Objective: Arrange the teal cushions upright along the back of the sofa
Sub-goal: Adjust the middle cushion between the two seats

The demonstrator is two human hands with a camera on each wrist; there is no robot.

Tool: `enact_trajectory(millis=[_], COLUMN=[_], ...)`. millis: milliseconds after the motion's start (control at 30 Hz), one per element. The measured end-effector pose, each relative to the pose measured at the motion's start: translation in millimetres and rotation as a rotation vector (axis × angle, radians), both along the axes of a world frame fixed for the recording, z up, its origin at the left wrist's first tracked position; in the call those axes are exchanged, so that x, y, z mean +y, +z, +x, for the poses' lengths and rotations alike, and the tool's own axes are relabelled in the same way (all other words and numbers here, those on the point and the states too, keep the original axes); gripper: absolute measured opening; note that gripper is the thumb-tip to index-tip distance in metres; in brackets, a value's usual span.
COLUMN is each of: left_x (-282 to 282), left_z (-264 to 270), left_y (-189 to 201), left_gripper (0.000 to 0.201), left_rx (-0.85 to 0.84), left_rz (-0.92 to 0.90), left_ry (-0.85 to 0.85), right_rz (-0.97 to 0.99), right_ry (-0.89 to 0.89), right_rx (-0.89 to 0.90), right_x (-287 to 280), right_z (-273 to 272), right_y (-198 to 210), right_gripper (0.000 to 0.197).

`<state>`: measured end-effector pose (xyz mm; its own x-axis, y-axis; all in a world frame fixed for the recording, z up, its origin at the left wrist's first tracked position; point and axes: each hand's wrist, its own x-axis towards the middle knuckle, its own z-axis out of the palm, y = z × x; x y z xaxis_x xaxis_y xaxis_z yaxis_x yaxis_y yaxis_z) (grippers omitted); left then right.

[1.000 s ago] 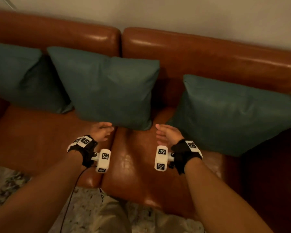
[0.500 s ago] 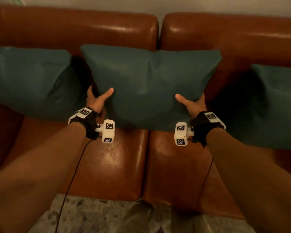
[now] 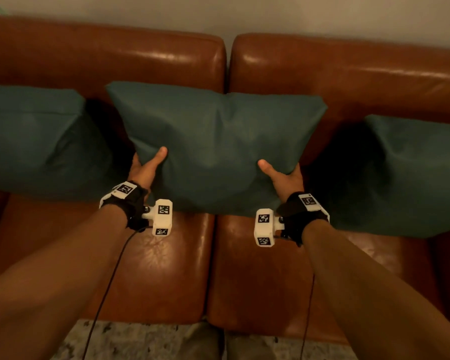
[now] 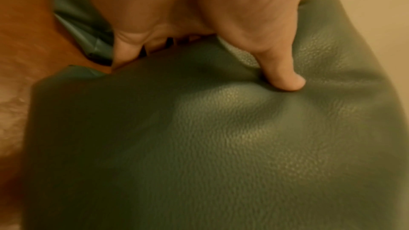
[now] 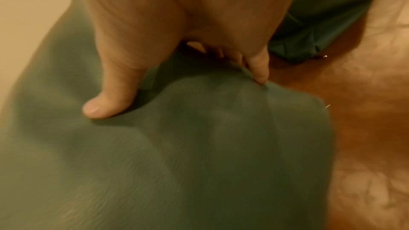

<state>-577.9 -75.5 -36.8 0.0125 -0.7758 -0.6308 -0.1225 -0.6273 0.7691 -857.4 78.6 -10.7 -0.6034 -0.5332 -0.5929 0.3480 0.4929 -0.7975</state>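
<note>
Three teal cushions lean against the back of a brown leather sofa (image 3: 166, 61). The middle cushion (image 3: 213, 146) stands over the seam between the two backrests. My left hand (image 3: 147, 165) grips its left edge, thumb pressed into the front face and fingers behind; the left wrist view shows that thumb denting the middle cushion (image 4: 199, 146). My right hand (image 3: 281, 175) grips the right edge the same way, with the middle cushion (image 5: 177, 146) pinched between thumb and fingers. The left cushion (image 3: 37, 141) and the right cushion (image 3: 411, 178) stand untouched at either side.
Brown leather seat pads (image 3: 166, 268) stretch in front of the cushions. A pale wall (image 3: 244, 14) runs behind the sofa. A speckled rug (image 3: 140, 341) shows at the sofa's front edge. Cables hang from both wrist cameras.
A second ago both hands hung free in front of the middle cushion. They have since taken hold of its two side edges, and the cushion sits a little higher and straighter against the back.
</note>
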Motion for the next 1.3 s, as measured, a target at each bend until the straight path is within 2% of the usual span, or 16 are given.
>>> enact_trajectory(millis=[100,300,400,500,600,766,833,900,966,1033,1100,1200,1300], left_x=[6,11,13,15,6,-2,6,16,27,38,47,58,62], left_z=[-7,-14,-19,-19,-17,-13,-13,-12,-9,-2,9,39,91], left_y=[-2,3,8,8,3,-3,0,4,10,10,11,12,9], left_gripper=[0.113,0.109,0.091,0.104,0.124,0.13,0.13,0.123,0.11,0.086,0.064,0.038,0.037], left_rx=[0.016,0.028,0.047,-0.003,-0.152,-0.221,-0.223,-0.197,-0.163,-0.141,-0.141,-0.185,-0.239], left_rz=[-0.009,0.003,-0.012,0.001,-0.037,-0.014,0.022,0.032,0.009,0.009,0.077,0.184,0.191], left_ry=[0.02,0.039,0.043,0.021,-0.014,-0.011,-0.002,-0.005,0.003,-0.027,-0.053,-0.087,-0.117], right_rz=[0.009,0.007,-0.003,0.032,0.054,0.066,0.097,0.134,0.183,0.227,0.282,0.334,0.383], right_ry=[-0.009,0.003,-0.015,0.007,0.037,0.087,0.09,0.068,0.057,0.061,0.078,0.063,0.13], right_rx=[-0.015,-0.016,-0.004,0.013,0.0,0.014,0.05,0.048,0.033,0.017,-0.013,-0.069,-0.117], right_x=[4,5,6,9,8,9,15,24,37,51,61,68,64], right_z=[-11,-15,-16,-17,-19,-20,-18,-13,-3,12,33,77,134], right_y=[-3,-9,-11,-14,-14,-10,-10,-9,-9,-11,-13,-18,-24], right_gripper=[0.089,0.095,0.091,0.089,0.094,0.096,0.106,0.118,0.12,0.118,0.108,0.083,0.057])
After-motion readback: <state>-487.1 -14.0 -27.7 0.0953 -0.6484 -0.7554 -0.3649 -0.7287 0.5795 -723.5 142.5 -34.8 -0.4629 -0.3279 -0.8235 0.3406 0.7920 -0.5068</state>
